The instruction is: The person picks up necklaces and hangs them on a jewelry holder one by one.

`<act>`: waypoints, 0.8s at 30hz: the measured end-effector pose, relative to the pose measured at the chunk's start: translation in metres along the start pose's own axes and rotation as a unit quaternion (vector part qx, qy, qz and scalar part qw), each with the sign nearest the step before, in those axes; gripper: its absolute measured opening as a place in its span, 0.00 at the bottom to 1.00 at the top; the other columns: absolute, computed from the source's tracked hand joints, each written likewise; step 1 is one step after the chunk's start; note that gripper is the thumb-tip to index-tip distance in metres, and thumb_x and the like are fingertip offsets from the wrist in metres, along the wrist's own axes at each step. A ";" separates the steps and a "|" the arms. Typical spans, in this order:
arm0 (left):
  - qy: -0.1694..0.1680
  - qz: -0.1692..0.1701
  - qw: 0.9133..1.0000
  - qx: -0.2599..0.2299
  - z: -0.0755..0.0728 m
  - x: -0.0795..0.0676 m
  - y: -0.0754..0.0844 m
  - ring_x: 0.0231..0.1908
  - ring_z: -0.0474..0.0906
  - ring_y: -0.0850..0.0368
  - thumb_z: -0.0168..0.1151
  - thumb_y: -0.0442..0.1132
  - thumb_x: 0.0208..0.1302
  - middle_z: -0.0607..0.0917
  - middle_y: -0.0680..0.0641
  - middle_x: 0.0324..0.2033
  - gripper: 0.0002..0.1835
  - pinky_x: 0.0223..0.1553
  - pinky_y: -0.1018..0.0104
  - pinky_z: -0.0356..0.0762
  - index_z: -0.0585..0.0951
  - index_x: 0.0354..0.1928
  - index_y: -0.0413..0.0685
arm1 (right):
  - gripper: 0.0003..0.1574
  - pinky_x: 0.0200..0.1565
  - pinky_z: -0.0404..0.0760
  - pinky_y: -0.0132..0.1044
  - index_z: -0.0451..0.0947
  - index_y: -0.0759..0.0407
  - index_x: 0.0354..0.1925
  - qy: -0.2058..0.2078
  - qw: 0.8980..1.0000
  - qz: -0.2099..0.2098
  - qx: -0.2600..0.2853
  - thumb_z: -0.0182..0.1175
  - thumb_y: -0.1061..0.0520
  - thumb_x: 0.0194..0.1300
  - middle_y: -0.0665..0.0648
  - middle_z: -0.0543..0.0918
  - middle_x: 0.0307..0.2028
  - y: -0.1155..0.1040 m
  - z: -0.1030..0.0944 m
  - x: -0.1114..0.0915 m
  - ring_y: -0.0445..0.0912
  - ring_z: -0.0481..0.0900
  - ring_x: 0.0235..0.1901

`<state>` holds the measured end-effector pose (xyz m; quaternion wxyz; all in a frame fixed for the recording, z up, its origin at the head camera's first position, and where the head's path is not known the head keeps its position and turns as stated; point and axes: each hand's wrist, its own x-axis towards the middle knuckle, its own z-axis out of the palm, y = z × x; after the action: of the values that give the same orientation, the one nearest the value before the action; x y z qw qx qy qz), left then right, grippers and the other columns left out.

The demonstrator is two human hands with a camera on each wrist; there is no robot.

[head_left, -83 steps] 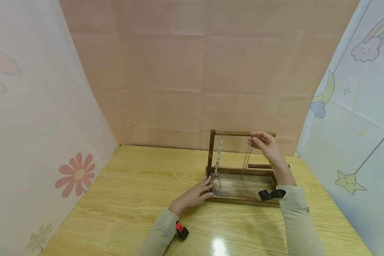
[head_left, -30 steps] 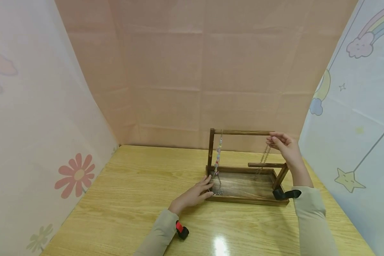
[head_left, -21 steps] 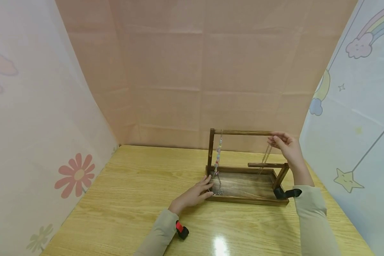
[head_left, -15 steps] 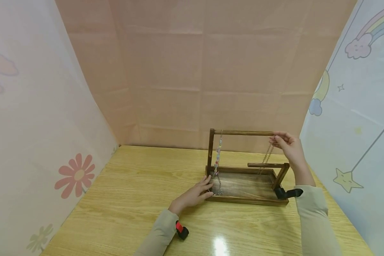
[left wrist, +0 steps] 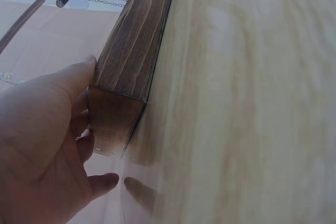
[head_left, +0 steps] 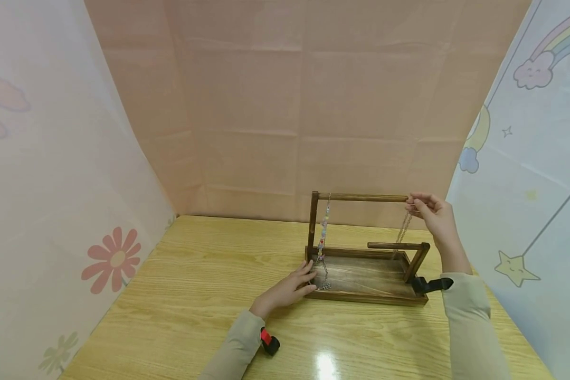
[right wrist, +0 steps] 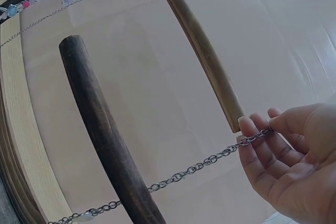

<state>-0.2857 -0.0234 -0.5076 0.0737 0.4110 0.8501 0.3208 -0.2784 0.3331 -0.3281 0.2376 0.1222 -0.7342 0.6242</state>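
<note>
My right hand (head_left: 437, 217) pinches a silver chain necklace (right wrist: 191, 170) between thumb and fingers, right beside the free end of the upper bar (right wrist: 202, 56) of a dark wooden jewelry stand (head_left: 361, 298). The chain hangs down behind the stand's lower bar (head_left: 391, 246). Over the upper bar's left part hangs a pastel beaded necklace (head_left: 323, 232), its chain end trailing into the tray base. My left hand (head_left: 286, 288) rests with spread fingers against the tray's left end; the left wrist view has its fingertips touching the wooden corner (left wrist: 118, 116).
The stand sits on a light wooden table (head_left: 209, 274). A peach backdrop (head_left: 247, 105) rises behind it, with patterned white sheets at both sides. The lower bar's post (head_left: 416, 262) stands at the tray's right end, near my right wrist.
My right hand has carried the chain rightward along the upper bar, from over its middle to just past its free end. The left hand and beaded necklace have stayed put.
</note>
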 end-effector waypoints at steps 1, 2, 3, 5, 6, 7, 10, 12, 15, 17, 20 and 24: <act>0.001 0.002 1.000 0.002 0.000 0.000 0.000 0.66 0.34 0.52 0.39 0.54 0.66 0.43 0.50 0.67 0.30 0.61 0.47 0.48 0.57 0.65 0.47 | 0.16 0.34 0.78 0.26 0.69 0.70 0.47 0.001 1.000 0.001 -0.003 0.49 0.62 0.63 0.52 0.80 0.34 0.000 0.000 0.000 0.39 0.80 0.32; 0.003 0.004 1.000 0.004 0.000 0.000 -0.001 0.66 0.34 0.52 0.39 0.54 0.66 0.43 0.50 0.67 0.30 0.61 0.48 0.48 0.57 0.65 0.46 | 0.15 0.34 0.78 0.25 0.70 0.68 0.47 0.002 1.000 0.002 -0.006 0.49 0.62 0.63 0.51 0.80 0.34 -0.001 -0.001 0.001 0.38 0.80 0.32; 0.005 0.006 1.000 0.007 0.000 0.000 -0.001 0.66 0.35 0.52 0.39 0.54 0.66 0.43 0.50 0.67 0.30 0.61 0.48 0.48 0.57 0.64 0.46 | 0.14 0.34 0.77 0.25 0.71 0.66 0.47 0.004 1.000 0.003 -0.011 0.49 0.62 0.63 0.51 0.79 0.34 -0.001 -0.001 0.001 0.38 0.80 0.32; 0.006 0.006 1.000 0.006 0.000 0.000 -0.001 0.66 0.35 0.52 0.39 0.54 0.66 0.43 0.50 0.67 0.30 0.61 0.48 0.48 0.57 0.64 0.46 | 0.14 0.33 0.77 0.24 0.71 0.65 0.46 0.006 1.000 0.006 -0.019 0.49 0.61 0.63 0.51 0.79 0.34 -0.001 -0.002 0.002 0.37 0.80 0.31; 0.006 0.007 1.000 0.007 0.000 0.000 -0.001 0.66 0.35 0.52 0.39 0.54 0.66 0.43 0.50 0.67 0.30 0.61 0.49 0.49 0.57 0.64 0.46 | 0.14 0.33 0.77 0.24 0.71 0.65 0.47 0.006 1.000 0.008 -0.023 0.49 0.61 0.63 0.51 0.79 0.34 -0.002 -0.003 0.003 0.37 0.80 0.31; 0.006 0.007 1.000 0.006 0.000 0.001 -0.001 0.66 0.35 0.52 0.39 0.54 0.66 0.43 0.50 0.67 0.30 0.61 0.49 0.49 0.58 0.64 0.46 | 0.14 0.33 0.77 0.24 0.71 0.65 0.47 0.006 1.000 0.010 -0.027 0.49 0.61 0.63 0.50 0.79 0.34 -0.002 -0.003 0.003 0.37 0.80 0.31; 0.004 0.007 1.000 0.007 0.000 0.001 -0.001 0.66 0.35 0.51 0.39 0.54 0.66 0.43 0.50 0.67 0.30 0.61 0.48 0.48 0.57 0.64 0.46 | 0.15 0.34 0.77 0.24 0.71 0.64 0.47 0.006 0.999 0.016 -0.045 0.50 0.60 0.63 0.49 0.79 0.34 -0.002 -0.004 0.005 0.36 0.79 0.31; 0.001 0.007 1.000 0.008 0.000 0.001 -0.001 0.66 0.35 0.51 0.39 0.54 0.66 0.43 0.50 0.67 0.30 0.61 0.48 0.48 0.57 0.64 0.46 | 0.14 0.34 0.77 0.24 0.71 0.63 0.47 0.005 0.998 0.017 -0.056 0.50 0.60 0.63 0.49 0.79 0.34 -0.002 -0.004 0.006 0.36 0.79 0.31; -0.001 0.006 1.000 0.010 0.001 0.001 0.000 0.66 0.35 0.50 0.39 0.54 0.66 0.43 0.50 0.67 0.30 0.61 0.48 0.48 0.57 0.65 0.46 | 0.14 0.33 0.77 0.23 0.71 0.63 0.46 0.007 0.998 0.012 -0.068 0.50 0.60 0.63 0.48 0.79 0.35 -0.003 -0.004 0.008 0.36 0.79 0.31; -0.001 0.005 1.000 0.010 0.000 0.002 -0.001 0.66 0.35 0.51 0.39 0.54 0.66 0.43 0.50 0.67 0.30 0.61 0.48 0.48 0.57 0.65 0.46 | 0.14 0.33 0.77 0.23 0.72 0.62 0.46 0.009 0.997 0.008 -0.079 0.50 0.61 0.63 0.48 0.79 0.35 -0.003 -0.005 0.010 0.36 0.79 0.30; 0.000 0.005 1.000 0.010 0.000 0.002 -0.001 0.66 0.35 0.51 0.39 0.54 0.66 0.43 0.50 0.67 0.30 0.61 0.48 0.48 0.57 0.65 0.46 | 0.13 0.33 0.77 0.23 0.72 0.61 0.46 0.012 0.995 0.007 -0.103 0.49 0.60 0.63 0.48 0.79 0.35 -0.004 -0.005 0.013 0.35 0.79 0.30; 0.000 0.004 1.000 0.007 0.000 0.002 -0.003 0.66 0.35 0.51 0.39 0.54 0.66 0.43 0.50 0.67 0.30 0.61 0.48 0.48 0.57 0.65 0.46 | 0.14 0.33 0.76 0.23 0.71 0.62 0.47 0.012 0.991 0.010 -0.134 0.49 0.59 0.64 0.47 0.78 0.37 -0.004 -0.003 0.015 0.35 0.78 0.31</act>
<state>-0.2887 -0.0228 -0.5091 0.0696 0.4154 0.8506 0.3149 -0.2890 0.3369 -0.3167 0.2543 0.0748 -0.8094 0.5241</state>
